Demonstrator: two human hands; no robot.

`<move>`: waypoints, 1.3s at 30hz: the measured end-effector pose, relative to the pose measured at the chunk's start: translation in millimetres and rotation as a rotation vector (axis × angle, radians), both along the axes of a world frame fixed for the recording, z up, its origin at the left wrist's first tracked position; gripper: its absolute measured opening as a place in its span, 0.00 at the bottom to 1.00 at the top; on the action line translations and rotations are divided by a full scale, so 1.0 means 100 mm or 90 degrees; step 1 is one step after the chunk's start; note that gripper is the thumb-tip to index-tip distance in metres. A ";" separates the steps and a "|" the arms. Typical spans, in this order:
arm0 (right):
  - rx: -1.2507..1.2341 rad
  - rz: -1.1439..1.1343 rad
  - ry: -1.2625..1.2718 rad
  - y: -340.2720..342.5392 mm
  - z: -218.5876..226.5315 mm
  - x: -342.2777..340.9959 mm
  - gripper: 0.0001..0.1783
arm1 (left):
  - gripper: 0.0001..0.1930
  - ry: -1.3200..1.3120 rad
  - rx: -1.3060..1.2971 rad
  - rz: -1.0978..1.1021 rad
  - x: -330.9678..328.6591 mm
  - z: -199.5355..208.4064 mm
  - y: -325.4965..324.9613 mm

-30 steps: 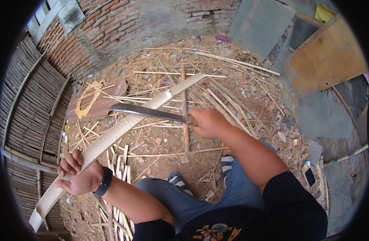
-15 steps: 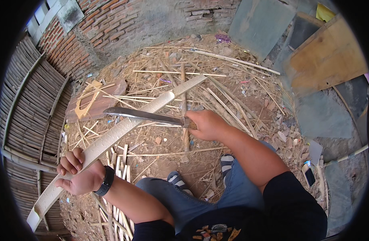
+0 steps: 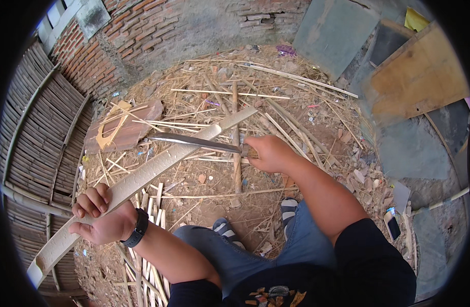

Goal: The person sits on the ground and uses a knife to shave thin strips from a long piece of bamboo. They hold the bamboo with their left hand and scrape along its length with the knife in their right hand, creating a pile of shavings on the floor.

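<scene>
A long split bamboo piece (image 3: 148,171), pale on its upper face, runs slantwise from the lower left to the middle of the view. My left hand (image 3: 104,220), with a dark watch on its wrist, is closed around it near its lower end. In my right hand (image 3: 268,153) is the handle of a machete (image 3: 194,140), gripped in the fist. Its long dark blade points left and crosses over the upper part of the bamboo. Whether the edge touches the bamboo I cannot tell.
Thin bamboo strips (image 3: 230,93) and straw litter the dirt floor. More strips (image 3: 150,256) are piled beside my left forearm. A brown board (image 3: 137,125) lies at left, near a bamboo-slat wall (image 3: 38,133). Flat sheets (image 3: 419,74) stand at right; a phone (image 3: 392,225) lies below them.
The bamboo's upper end has come down and a little left. The machete blade has shifted slightly right and its tip has risen a little. Both hands keep their grips.
</scene>
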State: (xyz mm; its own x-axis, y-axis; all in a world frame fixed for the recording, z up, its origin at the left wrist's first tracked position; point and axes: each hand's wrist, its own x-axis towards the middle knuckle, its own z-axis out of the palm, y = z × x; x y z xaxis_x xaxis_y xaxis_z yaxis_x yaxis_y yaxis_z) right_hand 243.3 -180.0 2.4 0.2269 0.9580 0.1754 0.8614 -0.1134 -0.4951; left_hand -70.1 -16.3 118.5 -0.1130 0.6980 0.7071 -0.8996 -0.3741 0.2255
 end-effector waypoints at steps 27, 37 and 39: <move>-0.032 -0.041 0.068 0.04 -0.13 0.07 0.19 | 0.26 0.025 0.009 -0.014 0.12 -0.05 -0.03; -0.036 -0.012 0.060 0.03 -0.16 -0.02 0.20 | 0.26 0.027 0.004 -0.031 0.11 -0.05 -0.01; -0.046 -0.047 0.068 0.03 -0.13 0.06 0.20 | 0.26 0.038 0.001 -0.020 0.14 -0.06 -0.01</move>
State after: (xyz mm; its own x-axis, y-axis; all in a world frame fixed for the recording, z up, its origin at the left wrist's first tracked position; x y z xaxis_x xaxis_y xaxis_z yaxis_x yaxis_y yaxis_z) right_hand 249.7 -177.2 -10.5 0.3110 0.9472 0.0782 0.7919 -0.2128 -0.5724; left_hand -56.5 -17.6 112.3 -0.0480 0.6995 0.7130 -0.8960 -0.3457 0.2789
